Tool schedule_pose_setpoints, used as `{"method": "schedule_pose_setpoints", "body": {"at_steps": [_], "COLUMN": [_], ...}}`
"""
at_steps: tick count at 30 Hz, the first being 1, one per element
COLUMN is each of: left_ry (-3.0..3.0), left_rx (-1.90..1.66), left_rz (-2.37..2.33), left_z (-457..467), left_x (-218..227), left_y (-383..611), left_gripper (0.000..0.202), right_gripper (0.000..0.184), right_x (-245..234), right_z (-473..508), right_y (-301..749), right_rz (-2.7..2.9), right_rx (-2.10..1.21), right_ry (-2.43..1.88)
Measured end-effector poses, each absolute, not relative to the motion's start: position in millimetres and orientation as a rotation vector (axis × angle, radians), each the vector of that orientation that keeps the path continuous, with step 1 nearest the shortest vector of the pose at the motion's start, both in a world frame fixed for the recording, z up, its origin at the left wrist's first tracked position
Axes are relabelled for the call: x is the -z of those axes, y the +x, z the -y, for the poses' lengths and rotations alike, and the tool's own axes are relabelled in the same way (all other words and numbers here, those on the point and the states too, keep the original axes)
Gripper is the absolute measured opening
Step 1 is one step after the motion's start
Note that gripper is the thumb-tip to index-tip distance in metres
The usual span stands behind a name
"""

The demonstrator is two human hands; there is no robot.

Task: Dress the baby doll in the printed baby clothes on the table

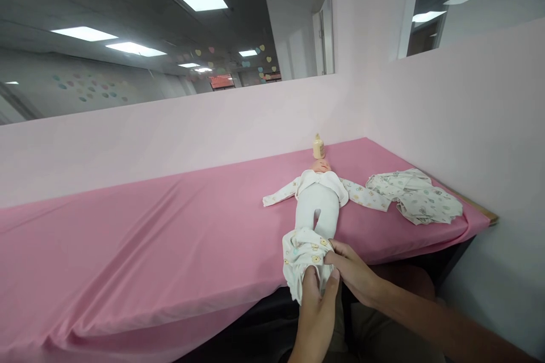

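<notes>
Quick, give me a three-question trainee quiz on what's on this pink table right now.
1. True or false: the doll lies on its back, head toward the wall.
2. Which thing stands behind the doll's head? A) bottle B) cup C) folded towel
3. Fill in: both the left hand and right hand grip the printed ____ bunched at the doll's feet.

Key: 1 true; 2 A; 3 trousers. The folded clothes lie apart, near the table's right end.
</notes>
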State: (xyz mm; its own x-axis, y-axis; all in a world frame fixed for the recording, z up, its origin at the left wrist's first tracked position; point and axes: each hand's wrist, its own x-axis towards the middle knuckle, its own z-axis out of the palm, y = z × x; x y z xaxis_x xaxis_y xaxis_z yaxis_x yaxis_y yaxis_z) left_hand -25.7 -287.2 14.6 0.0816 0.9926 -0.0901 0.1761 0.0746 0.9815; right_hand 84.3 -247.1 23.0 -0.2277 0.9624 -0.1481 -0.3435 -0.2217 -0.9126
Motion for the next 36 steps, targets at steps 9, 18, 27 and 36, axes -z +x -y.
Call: {"method": "schedule_pose_setpoints", "body": {"at_steps": [9,18,27,36], "left_ry": [1.339,1.348,1.354,1.365], "left_rx": [-0.968,-0.975,-1.061,-1.086], "left_rz": [-1.366,-1.419,-1.360,-1.249], "left_z": [293,293,289,285], "left_x": [-4,-1,10,1], "left_y": [-15,-12,-8,-2], "left_gripper": [0.028,0.031,0.041,0.038], "right_gripper": [0.015,0.016,0.026,0.026], "right_x": [-13,-8,-17,-24], "right_z": [246,244,248,249], "right_y": [102,97,104,101], "right_rz": [1.269,1.135,1.342,1.475], "right_rx": [-1.528,-1.539,-1.569,-1.458], "right_ry": [-1.073,-0.996,-1.022,-1.012]}}
